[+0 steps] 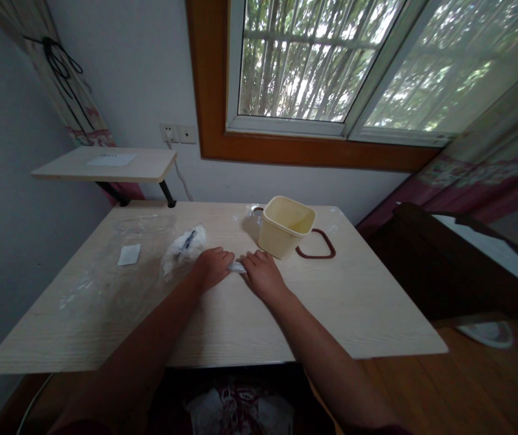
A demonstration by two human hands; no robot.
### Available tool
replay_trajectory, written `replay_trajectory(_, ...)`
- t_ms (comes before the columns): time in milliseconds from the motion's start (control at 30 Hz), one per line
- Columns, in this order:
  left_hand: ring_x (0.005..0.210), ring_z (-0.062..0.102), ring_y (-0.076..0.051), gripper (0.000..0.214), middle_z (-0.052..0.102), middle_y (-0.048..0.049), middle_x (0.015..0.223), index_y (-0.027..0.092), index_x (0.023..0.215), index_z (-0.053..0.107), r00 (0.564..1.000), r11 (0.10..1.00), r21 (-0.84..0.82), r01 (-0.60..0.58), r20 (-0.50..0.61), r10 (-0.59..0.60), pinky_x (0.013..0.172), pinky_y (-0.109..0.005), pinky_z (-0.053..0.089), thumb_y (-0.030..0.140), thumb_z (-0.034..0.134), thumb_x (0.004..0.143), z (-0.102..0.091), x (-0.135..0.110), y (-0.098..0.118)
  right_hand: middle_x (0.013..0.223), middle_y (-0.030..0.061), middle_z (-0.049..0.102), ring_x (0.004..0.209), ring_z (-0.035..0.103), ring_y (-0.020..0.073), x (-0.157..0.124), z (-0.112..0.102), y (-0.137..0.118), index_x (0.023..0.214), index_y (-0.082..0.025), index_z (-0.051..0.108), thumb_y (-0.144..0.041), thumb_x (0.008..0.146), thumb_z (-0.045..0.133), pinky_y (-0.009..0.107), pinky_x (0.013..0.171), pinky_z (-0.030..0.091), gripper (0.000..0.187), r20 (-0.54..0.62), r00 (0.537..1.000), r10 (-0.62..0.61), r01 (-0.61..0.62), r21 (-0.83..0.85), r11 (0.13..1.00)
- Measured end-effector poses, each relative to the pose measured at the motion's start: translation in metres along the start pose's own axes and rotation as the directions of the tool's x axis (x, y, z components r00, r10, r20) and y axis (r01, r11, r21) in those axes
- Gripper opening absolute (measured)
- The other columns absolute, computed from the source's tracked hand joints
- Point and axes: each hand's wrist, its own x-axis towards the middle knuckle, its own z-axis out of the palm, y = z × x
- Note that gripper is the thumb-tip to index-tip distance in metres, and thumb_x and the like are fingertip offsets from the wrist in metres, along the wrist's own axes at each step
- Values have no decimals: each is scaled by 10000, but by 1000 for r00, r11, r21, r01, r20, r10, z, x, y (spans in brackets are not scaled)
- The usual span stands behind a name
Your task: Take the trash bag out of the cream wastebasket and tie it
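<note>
Left hand (212, 269) and right hand (264, 277) meet over a small white strip (237, 266) on the pale wood-grain table (353, 314).

Farthest left of the hands, a white card (129, 254) lies on a clear plastic sheet (145, 225); a crumpled white packet (184, 248) holding a dark item sits just beyond the left hand. Both hands lie palm-down, fingertips at the strip between them; whether they grip it cannot be told. Beyond the right hand stands a cream plastic tub (284, 226), with a dark red rubber ring (315, 257) just beside it.
</note>
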Motion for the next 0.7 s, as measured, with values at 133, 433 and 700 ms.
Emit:
replay_trajectory(133, 862, 642, -235, 85, 688, -82, 848, 191, 873, 649, 998, 998, 5, 55, 23, -55, 728, -327, 482, 263, 608, 893, 3, -3, -7, 902, 106, 724, 915, 615, 275, -2, -1, 4, 1008, -213, 691, -243, 933, 642, 388, 812, 442, 94, 52, 999, 16, -15, -24, 1000)
replay_trajectory(433, 804, 647, -253, 465, 712, -110, 829, 191, 871, 727, 978, 982, 30, 186, 91, -188, 705, -355, 474, 450, 372, 1027, 8, -1, -14, 918, 78, 728, 846, 646, 221, -6, 0, 11, 1031, -193, 685, -211, 982, 523, 320, 773, 466, 170, 38, 999, 37, -45, 226, 973)
replay_trajectory(700, 924, 611, -261, 182, 686, -94, 914, 183, 925, 666, 993, 995, 1, 103, 56, -103, 799, -365, 475, 310, 539, 958, 5, -2, -16, 815, 52, 648, 771, 600, 204, -8, 3, 10, 918, -204, 626, -303, 1044, 398, 303, 721, 452, 278, -20, 993, 115, -96, 422, 902)
